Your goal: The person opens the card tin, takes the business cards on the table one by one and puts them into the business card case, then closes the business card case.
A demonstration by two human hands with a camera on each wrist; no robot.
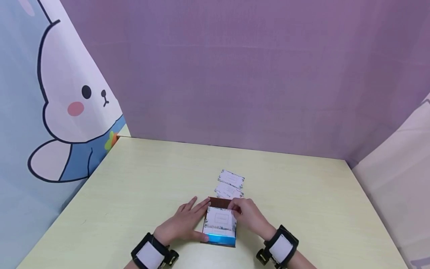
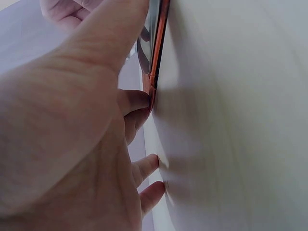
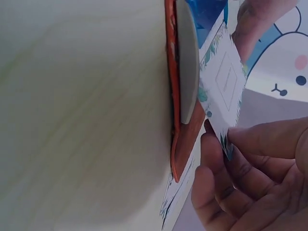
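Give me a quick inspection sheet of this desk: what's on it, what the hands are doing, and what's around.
Surface: pale yellow-green table, wood-grain look.
Job's things: small card box with reddish-brown base and blue front edge; a white card with leafy border at its top.
Clutter: two loose cards lying flat just beyond the box.
Hands: left hand rests against the box's left side, fingers straight; right hand pinches the card's far edge.
Cables: nothing seen; black bands on both wrists.
Surroundings: purple backdrop; cartoon rabbit curtain on the left; white cloth on the right.
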